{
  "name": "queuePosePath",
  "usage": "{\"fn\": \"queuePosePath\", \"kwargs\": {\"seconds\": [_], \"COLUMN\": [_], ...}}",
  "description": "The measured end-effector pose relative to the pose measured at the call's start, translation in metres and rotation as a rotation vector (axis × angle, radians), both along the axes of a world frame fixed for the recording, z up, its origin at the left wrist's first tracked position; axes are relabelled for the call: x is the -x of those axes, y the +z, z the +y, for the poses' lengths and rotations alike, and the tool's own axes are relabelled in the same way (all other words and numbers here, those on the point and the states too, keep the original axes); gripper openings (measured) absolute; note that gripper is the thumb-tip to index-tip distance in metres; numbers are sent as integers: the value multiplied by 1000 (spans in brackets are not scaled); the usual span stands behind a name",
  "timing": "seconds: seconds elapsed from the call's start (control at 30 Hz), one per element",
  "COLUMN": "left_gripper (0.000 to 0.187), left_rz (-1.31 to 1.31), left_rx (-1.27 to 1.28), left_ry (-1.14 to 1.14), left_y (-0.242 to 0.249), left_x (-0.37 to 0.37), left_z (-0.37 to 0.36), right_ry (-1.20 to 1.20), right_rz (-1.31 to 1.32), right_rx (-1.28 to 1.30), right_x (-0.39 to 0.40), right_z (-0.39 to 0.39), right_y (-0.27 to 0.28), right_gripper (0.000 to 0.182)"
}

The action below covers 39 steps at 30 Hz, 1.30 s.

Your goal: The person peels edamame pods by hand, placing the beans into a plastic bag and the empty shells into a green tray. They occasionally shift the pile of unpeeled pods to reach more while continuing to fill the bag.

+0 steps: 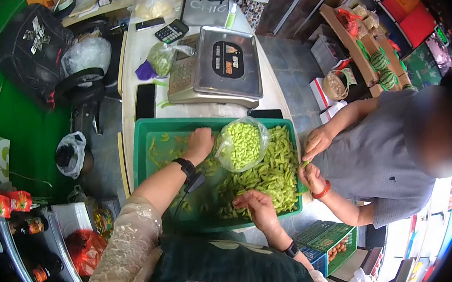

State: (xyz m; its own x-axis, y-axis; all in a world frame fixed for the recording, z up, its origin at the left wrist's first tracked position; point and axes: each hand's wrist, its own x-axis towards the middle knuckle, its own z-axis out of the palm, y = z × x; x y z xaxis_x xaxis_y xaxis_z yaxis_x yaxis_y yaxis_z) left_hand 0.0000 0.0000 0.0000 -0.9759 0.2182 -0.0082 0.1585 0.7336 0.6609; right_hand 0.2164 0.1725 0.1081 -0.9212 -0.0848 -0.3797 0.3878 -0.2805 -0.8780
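A green tray lies on the table, with a heap of green pods in its right part. A bag of shelled green beans stands among them near the tray's far side. My left hand is closed just left of the bag; whatever its fingers hold is hidden. Over the near edge of the pods, my right hand has its fingers bent together, and what is between them is too small to name. Scattered pods and shell pieces lie on the tray's left side.
Beyond the tray stand a scale, a black phone, a calculator and a bag of greens. At the right, a co-worker in grey holds a pod close to the tray's edge. Another person stands at the far end.
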Motion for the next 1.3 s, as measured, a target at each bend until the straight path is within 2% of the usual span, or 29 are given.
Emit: {"fn": "queuePosePath", "kwargs": {"seconds": [0.07,0.1,0.23,0.3,0.37,0.43,0.47,0.53,0.57,0.63,0.67,0.7,0.77,0.9,0.97,1.07,1.17,1.3], "left_gripper": [18,18,15,17,20,16,16,10,7,9,10,11,12,16,22,26,23,21], "left_rz": [61,128,150,13,35,-222,-213,-695,-708,-723,-707,-762,-723,-718,-994,-992,-1000,-1069], "left_rx": [14,9,0,2,-9,-468,-467,-856,-928,-1017,-1002,-1068,-1108,-1121,-1217,-1309,-1310,-1332], "left_ry": [7,4,-6,65,96,81,82,35,4,-51,-75,-101,-44,-83,-177,-303,-292,-269], "left_y": [-10,-1,0,3,10,29,49,97,103,125,133,133,141,153,161,146,141,151], "left_x": [-8,23,8,6,-5,-21,-35,-66,-84,-122,-138,-150,-171,-190,-196,-204,-209,-214], "left_z": [0,6,1,-8,-24,-44,-52,-66,-68,-68,-67,-66,-58,-57,-57,-52,-47,-49], "right_ry": [18,12,52,91,107,188,191,131,129,196,192,186,399,300,273,248,246,271], "right_rz": [-92,-26,-69,-96,-42,-16,-6,58,72,722,994,1004,1066,1118,1124,1118,1108,1015], "right_rx": [-49,-55,-59,-85,-82,-267,-266,-386,-384,-957,-1052,-1053,-1185,-1172,-1110,-1022,-969,-1023], "right_x": [-7,17,11,13,16,23,24,26,29,30,34,30,25,7,1,-9,-19,-27], "right_z": [-4,0,-7,-9,-10,-14,-19,-30,-34,-44,-49,-50,-50,-48,-46,-42,-38,-36], "right_y": [-1,-1,9,13,13,25,30,37,42,53,59,57,51,61,63,65,67,68], "right_gripper": [20,20,20,20,21,19,19,15,15,21,24,24,18,11,9,8,9,10]}}
